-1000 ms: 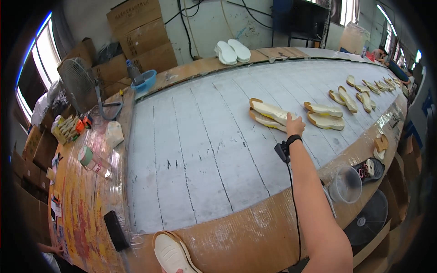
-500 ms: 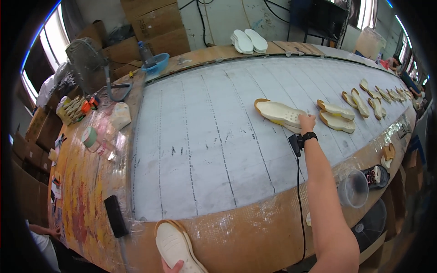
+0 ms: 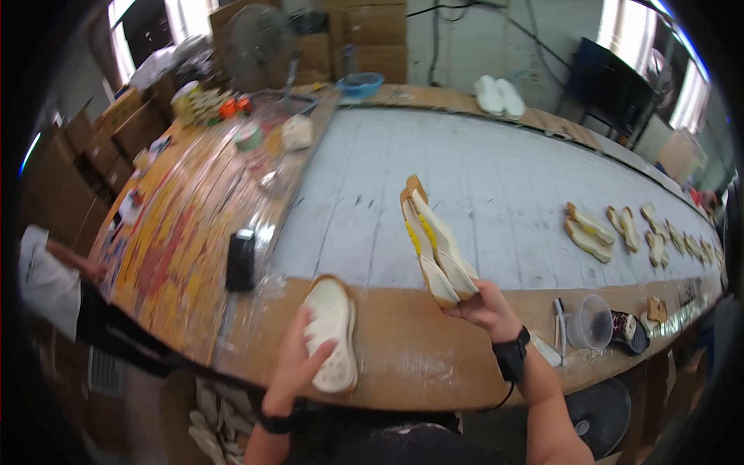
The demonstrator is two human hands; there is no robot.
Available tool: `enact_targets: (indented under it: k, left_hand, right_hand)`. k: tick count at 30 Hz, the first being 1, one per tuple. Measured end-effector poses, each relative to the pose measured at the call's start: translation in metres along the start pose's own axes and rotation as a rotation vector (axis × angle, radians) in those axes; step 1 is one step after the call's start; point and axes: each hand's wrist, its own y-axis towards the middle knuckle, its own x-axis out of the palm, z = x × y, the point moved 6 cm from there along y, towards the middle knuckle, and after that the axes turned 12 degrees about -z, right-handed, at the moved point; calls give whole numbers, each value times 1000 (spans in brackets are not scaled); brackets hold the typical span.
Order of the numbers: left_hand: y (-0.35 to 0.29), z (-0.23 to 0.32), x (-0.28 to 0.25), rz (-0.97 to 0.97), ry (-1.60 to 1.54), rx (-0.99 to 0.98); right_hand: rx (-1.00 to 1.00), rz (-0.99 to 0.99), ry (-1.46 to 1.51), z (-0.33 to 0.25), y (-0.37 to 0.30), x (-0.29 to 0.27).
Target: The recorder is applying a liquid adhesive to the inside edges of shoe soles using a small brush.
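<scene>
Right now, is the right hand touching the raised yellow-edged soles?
Touching. Head view: the right hand grips the yellow-edged soles at their near end, fingers curled against it.

Workshop, shoe parts. I'm at a long white surface ruled with dark lines (image 3: 341, 225), cream shoe soles with tan edges (image 3: 630, 232) paired along it. Stacked brown cardboard boxes (image 3: 368, 46) behind, paint-stained wooden surface (image 3: 167, 256) to my left, white-topped co-worker (image 3: 50, 271) beside that.

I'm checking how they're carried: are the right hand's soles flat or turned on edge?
On edge: the soles show their narrow sides and yellow patches to the camera, the right hand gripping their near end.
</scene>
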Motion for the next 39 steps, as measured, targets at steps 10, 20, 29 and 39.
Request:
enact_targets:
  k: [10, 20, 29, 39]
  left_hand:
    - [3, 49, 69, -2, -655, 264]
    - [-30, 51, 76, 92, -527, 262]
    - [-43, 76, 79, 53, -405, 311]
    - [-47, 93, 33, 156, 124, 487]
  right_hand:
    - [136, 3, -65, 129, -72, 96]
    - [22, 89, -84, 160, -83, 98]
    - [44, -25, -119, 172, -86, 93]
    - [-1, -27, -131, 173, -95, 79]
